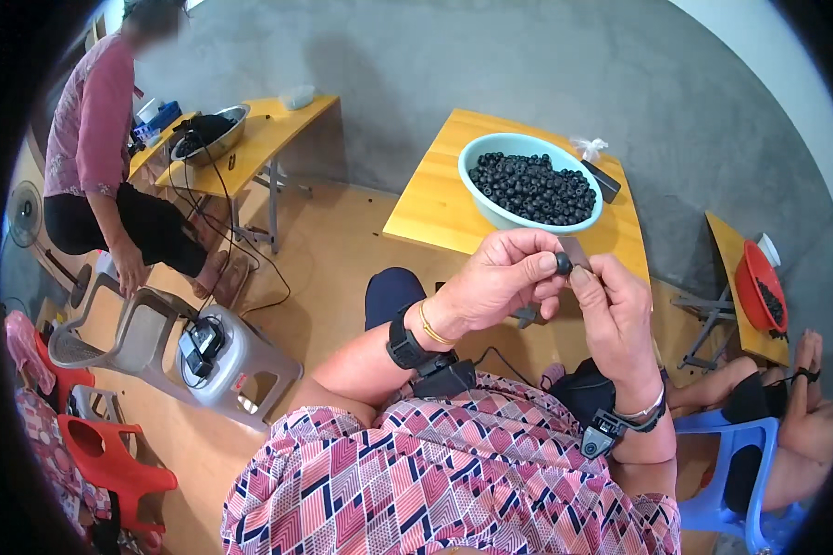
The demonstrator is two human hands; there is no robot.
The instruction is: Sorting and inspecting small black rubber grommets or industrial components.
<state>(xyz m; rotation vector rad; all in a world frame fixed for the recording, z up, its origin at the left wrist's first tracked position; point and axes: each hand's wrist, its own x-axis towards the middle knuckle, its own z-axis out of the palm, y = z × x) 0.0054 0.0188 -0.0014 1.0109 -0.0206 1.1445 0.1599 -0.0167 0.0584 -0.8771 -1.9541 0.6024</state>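
My left hand [502, 282] pinches a small round black piece [564, 264] between thumb and forefinger. Close against it, my right hand [615, 310] is closed on a thin, flat, greyish blade-like piece [575, 248] that sticks up past the fingers. Whether its edge touches the black piece I cannot tell. Both hands are raised in front of the near edge of a yellow table [435, 203]. Just beyond them on that table stands a pale blue basin [486, 211], holding a heap of similar small black round pieces [537, 190].
Beside the basin lie a dark box [603, 181] and a clear plastic bag [590, 146]. At left, a person [97, 120] bends by a grey stool [241, 361] and another table with a metal bowl [222, 139]. A red basin [759, 287] and a blue chair [727, 425] are at right.
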